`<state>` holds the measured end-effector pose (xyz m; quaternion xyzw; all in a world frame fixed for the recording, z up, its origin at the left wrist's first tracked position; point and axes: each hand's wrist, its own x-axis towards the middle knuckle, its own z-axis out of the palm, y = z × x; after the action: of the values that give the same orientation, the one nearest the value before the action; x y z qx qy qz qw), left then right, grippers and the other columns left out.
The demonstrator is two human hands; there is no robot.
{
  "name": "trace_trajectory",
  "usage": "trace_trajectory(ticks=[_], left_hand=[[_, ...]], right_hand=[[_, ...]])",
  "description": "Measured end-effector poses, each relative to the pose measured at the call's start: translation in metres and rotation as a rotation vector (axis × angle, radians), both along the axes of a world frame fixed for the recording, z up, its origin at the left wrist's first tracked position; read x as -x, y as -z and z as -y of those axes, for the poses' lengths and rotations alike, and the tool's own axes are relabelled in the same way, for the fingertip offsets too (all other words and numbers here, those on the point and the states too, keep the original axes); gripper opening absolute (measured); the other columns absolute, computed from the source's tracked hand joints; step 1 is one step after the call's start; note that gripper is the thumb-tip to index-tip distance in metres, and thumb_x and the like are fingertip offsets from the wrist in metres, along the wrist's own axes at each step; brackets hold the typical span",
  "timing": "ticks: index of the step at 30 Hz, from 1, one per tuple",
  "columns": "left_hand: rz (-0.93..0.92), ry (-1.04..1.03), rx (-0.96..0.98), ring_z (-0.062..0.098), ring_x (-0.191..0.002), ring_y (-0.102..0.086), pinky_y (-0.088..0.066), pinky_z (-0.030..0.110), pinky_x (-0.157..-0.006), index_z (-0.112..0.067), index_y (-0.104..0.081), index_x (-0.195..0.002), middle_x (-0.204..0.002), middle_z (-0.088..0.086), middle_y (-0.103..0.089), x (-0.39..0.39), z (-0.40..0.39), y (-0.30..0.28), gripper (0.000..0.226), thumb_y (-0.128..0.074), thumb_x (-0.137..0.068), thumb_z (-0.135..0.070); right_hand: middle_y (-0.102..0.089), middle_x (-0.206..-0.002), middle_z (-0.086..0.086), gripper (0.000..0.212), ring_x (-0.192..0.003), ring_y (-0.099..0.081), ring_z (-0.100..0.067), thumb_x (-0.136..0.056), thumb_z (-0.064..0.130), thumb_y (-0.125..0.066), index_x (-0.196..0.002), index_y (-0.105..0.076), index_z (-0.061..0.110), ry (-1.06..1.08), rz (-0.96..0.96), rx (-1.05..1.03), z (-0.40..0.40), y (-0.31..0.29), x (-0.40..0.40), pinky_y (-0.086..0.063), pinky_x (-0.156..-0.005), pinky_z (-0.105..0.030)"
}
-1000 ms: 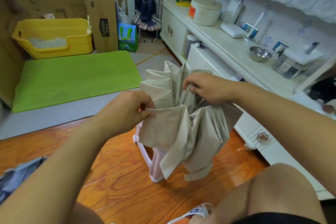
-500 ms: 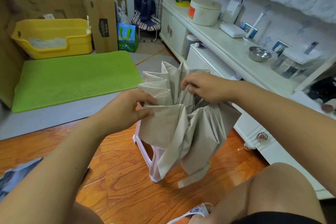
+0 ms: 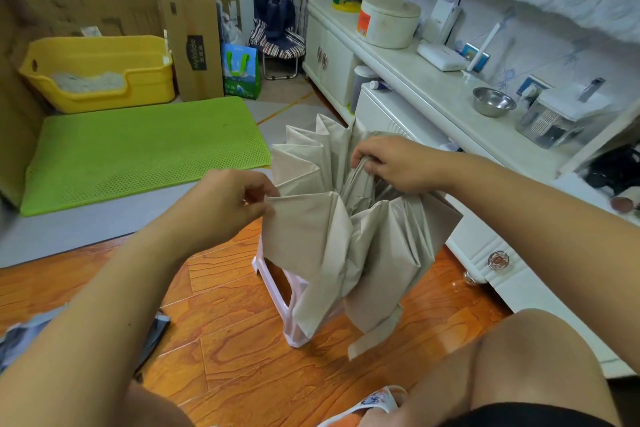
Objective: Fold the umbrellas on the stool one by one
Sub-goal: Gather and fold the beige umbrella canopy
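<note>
Item: umbrella (image 3: 346, 236), beige, one piece in hand. I see it held up over the pink stool (image 3: 277, 291), canopy collapsed but loose, its panels fanned out in pleats and the lower flaps hanging past the stool's near edge toward the floor (image 3: 242, 340). Whether it rests on the seat I cannot tell; the cloth hides the top.

Left hand (image 3: 228, 204): fingers and thumb pinched on the edge of one pleat at the umbrella's left side, drawing that panel flat.

Right hand (image 3: 394, 163): fingers curled down into the middle of the canopy, gripping what looks like a rib or the gathered cloth by the shaft (the part itself is hidden under the fingers).

Progress, as I judge it: mid-fold on this umbrella. Several pleats at the far side already stand creased and stacked; the near panels are still slack and uneven. Left to do here: lay the remaining pleats, wrap them round the shaft, fasten the strap (image 3: 374, 340) that dangles at the bottom.

Other stock: a dark bundle (image 3: 20, 340) lies on the floor at the left edge of view, too cropped to say whether it is another umbrella. No further umbrellas are visible on the stool, so the count remaining is unknown.
</note>
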<state>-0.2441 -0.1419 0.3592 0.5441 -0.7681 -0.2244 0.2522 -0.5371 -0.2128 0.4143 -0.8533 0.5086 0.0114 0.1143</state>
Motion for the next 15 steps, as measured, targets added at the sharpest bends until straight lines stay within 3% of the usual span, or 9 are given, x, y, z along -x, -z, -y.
trace_trajectory(ticks=[6, 10, 13, 15], left_hand=[[0.091, 0.095, 0.140, 0.013, -0.081, -0.062, -0.052, 0.039, -0.078, -0.024, -0.072, -0.085, -0.088, -0.012, -0.068, -0.005, -0.008, -0.012, 0.010, -0.070, -0.092, -0.017], [0.016, -0.055, 0.136, 0.017, -0.077, -0.063, -0.046, 0.033, -0.068, -0.028, -0.065, -0.083, -0.078, -0.011, -0.066, 0.006, 0.000, -0.001, 0.013, -0.063, -0.091, -0.018], [-0.035, -0.281, 0.282, 0.028, -0.101, -0.060, -0.048, 0.038, -0.083, -0.018, -0.063, -0.111, -0.111, 0.005, -0.060, 0.023, 0.002, 0.011, 0.020, -0.061, -0.091, -0.015], [-0.003, -0.203, 0.447, 0.034, -0.112, -0.053, -0.046, 0.045, -0.095, -0.007, -0.062, -0.121, -0.124, 0.016, -0.053, 0.037, -0.002, 0.009, 0.037, -0.060, -0.085, -0.014]], right_hand=[[-0.057, -0.117, -0.005, 0.023, -0.110, -0.049, -0.016, -0.104, 0.016, -0.050, -0.123, -0.064, 0.016, -0.003, 0.000, 0.005, 0.002, 0.001, 0.000, -0.040, -0.101, -0.036], [-0.058, -0.115, -0.006, 0.023, -0.109, -0.048, -0.015, -0.104, 0.017, -0.050, -0.122, -0.064, 0.016, -0.028, 0.001, 0.003, 0.001, 0.001, -0.005, -0.040, -0.099, -0.035], [-0.059, -0.114, -0.006, 0.024, -0.104, -0.045, -0.010, -0.104, 0.016, -0.049, -0.122, -0.065, 0.015, -0.042, 0.018, 0.022, -0.002, 0.000, -0.009, -0.040, -0.096, -0.031], [-0.057, -0.112, -0.003, 0.025, -0.102, -0.045, -0.010, -0.105, 0.017, -0.048, -0.124, -0.064, 0.014, -0.027, 0.018, 0.034, -0.004, 0.000, -0.013, -0.039, -0.094, -0.029]])
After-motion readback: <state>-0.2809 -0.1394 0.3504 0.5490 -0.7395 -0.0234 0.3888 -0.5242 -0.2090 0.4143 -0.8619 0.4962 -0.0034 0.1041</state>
